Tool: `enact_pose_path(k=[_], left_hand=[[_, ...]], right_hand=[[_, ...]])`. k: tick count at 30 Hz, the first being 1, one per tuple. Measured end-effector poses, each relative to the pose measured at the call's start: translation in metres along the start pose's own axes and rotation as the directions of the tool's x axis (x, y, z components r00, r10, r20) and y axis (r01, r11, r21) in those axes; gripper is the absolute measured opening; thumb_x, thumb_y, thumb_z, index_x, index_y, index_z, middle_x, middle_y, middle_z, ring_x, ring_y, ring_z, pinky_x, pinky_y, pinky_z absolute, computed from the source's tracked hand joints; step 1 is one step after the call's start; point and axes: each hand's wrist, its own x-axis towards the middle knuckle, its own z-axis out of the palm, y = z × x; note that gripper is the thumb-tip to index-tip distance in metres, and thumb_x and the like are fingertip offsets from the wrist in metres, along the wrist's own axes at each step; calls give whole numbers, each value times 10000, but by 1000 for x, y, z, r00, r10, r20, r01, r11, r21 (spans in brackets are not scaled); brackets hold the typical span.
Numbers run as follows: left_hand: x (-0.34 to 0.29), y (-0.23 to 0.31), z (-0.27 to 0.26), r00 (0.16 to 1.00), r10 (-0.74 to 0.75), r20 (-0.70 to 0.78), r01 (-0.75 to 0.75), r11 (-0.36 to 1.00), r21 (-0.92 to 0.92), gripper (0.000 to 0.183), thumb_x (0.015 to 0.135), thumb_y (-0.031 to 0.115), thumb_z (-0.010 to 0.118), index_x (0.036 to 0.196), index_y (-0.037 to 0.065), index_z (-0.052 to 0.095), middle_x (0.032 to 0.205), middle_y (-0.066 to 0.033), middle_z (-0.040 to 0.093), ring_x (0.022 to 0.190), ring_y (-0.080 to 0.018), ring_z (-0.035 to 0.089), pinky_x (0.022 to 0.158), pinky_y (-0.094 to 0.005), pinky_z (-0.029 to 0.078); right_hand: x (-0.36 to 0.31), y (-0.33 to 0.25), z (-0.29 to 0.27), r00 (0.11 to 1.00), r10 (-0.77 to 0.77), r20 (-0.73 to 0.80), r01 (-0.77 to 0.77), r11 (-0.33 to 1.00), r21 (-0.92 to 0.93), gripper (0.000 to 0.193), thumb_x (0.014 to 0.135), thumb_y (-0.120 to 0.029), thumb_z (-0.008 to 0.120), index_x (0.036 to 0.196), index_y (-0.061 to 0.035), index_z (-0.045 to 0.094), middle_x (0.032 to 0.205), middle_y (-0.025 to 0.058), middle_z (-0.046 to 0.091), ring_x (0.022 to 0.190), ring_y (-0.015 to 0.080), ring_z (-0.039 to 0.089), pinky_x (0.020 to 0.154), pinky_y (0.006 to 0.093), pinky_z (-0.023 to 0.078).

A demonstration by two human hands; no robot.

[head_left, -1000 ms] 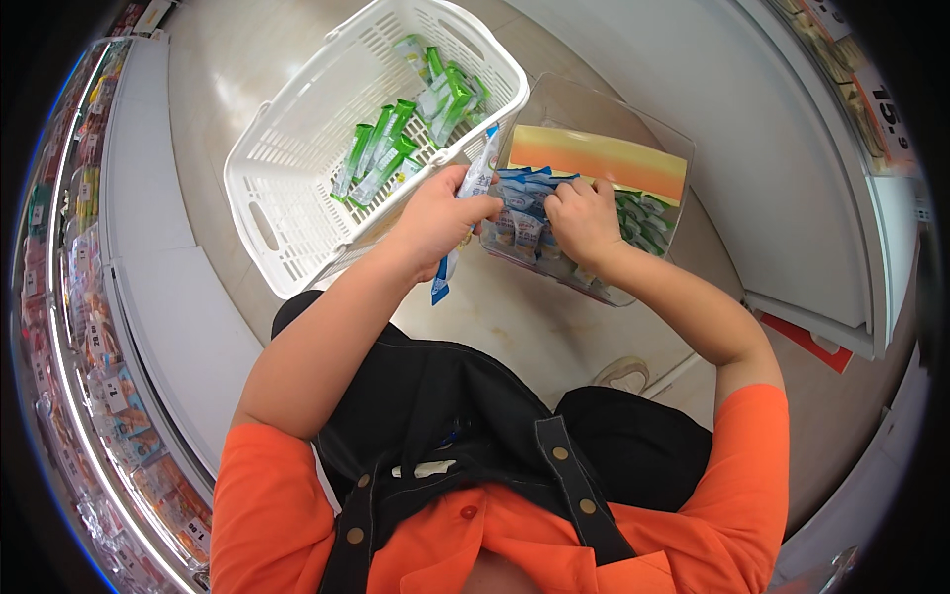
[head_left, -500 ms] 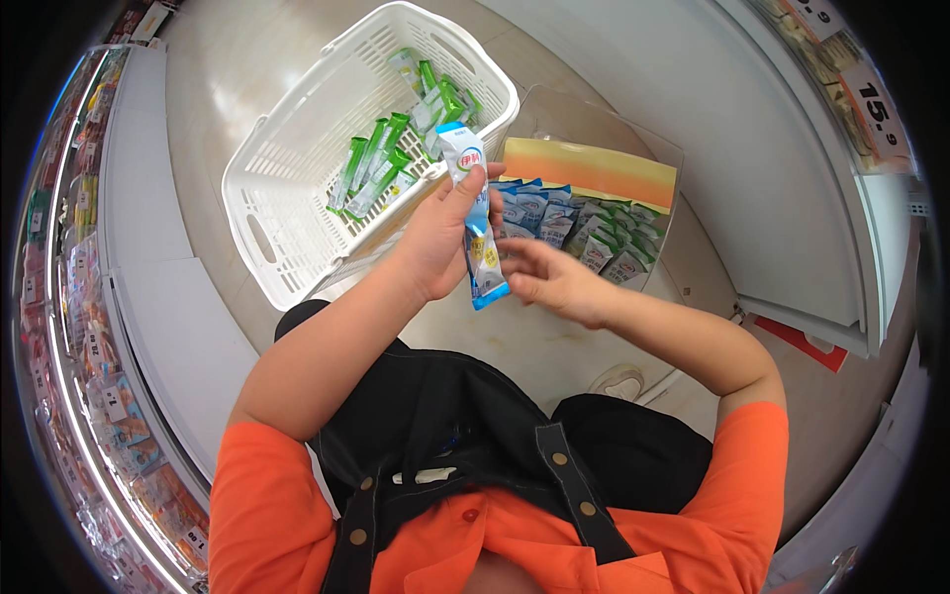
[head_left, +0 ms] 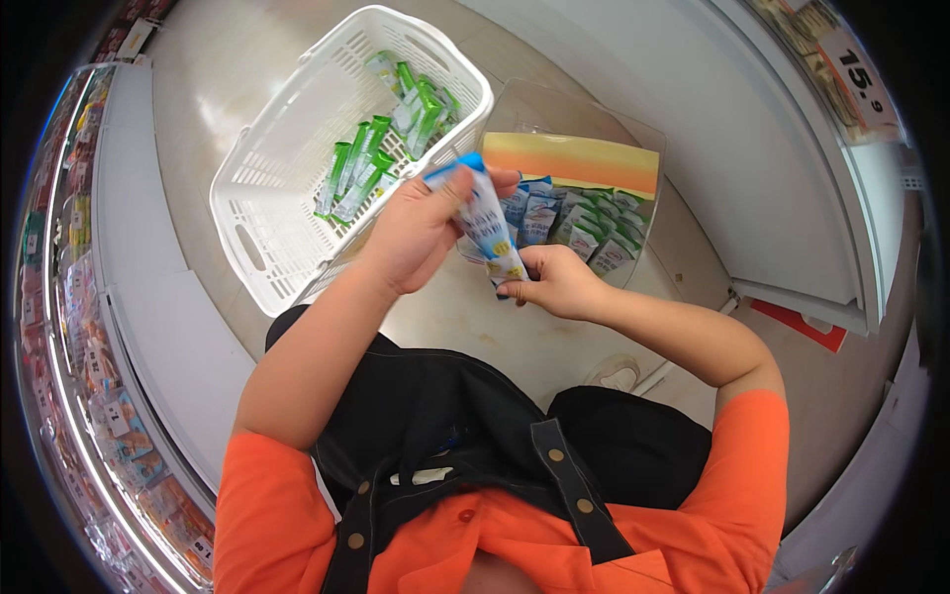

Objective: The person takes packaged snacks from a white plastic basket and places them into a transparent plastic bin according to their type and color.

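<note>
Between my two hands I hold a long blue-and-white snack packet (head_left: 487,220), tilted with its upper end to the left. My left hand (head_left: 421,223) is closed on its upper part, thumb on the front face. The lower end is pinched in my right hand (head_left: 559,280). Just beyond stands a clear display box (head_left: 645,163) with a yellow-orange panel, holding rows of blue-and-white and green-and-white packets (head_left: 606,233). To its left is a white plastic basket (head_left: 287,124) with several green-and-white packets (head_left: 356,173) lying inside.
A lit shelf of packaged goods (head_left: 109,396) runs along the left. On the right rises a white cabinet (head_left: 752,178), with a red flat piece (head_left: 797,325) on the floor by its base. A shoe (head_left: 616,373) shows beside my dark apron.
My right hand has closed on the lower end of the packet, which it was beside before. The packet has turned slightly and the view has shifted a little.
</note>
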Motion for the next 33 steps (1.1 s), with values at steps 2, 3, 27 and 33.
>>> enact_pose_path(k=[2, 3, 27, 33], left_hand=[[0, -4, -7, 983, 147, 110, -182, 708, 682, 256, 847, 226, 553, 990, 19, 595, 948, -48, 570, 855, -171, 549, 783, -279, 438], [0, -10, -10, 963, 182, 201, -258, 384, 887, 217, 833, 194, 576, 967, 29, 621, 917, -27, 567, 834, -156, 540, 761, -262, 434], [42, -123, -44, 932, 114, 344, -352, 62, 934, 198, 705, 45, 561, 888, 75, 632, 797, -122, 574, 806, -308, 548, 706, -389, 456], [41, -116, -43, 968, 127, 218, -208, -92, 974, 159, 700, 61, 542, 840, 87, 612, 784, -115, 582, 775, -311, 562, 669, -401, 461]], right_hand=[[-5, 14, 1, 994, 40, -106, -69, 956, -286, 277, 761, -239, 630, 927, -21, 595, 746, 113, 618, 687, 229, 599, 625, 346, 462], [-8, 23, 3, 986, 52, -159, -115, 902, -415, 291, 756, -255, 624, 935, -27, 598, 755, 124, 620, 706, 264, 603, 638, 368, 461], [69, 97, 5, 766, 539, -350, -453, 839, 302, 757, 606, -59, 677, 1267, -58, 308, 985, 171, 545, 769, 267, 568, 544, 368, 461], [71, 96, 15, 747, 492, -446, -459, 868, 188, 923, 556, -49, 719, 1326, -50, 210, 1160, 191, 494, 1080, 310, 482, 833, 347, 436]])
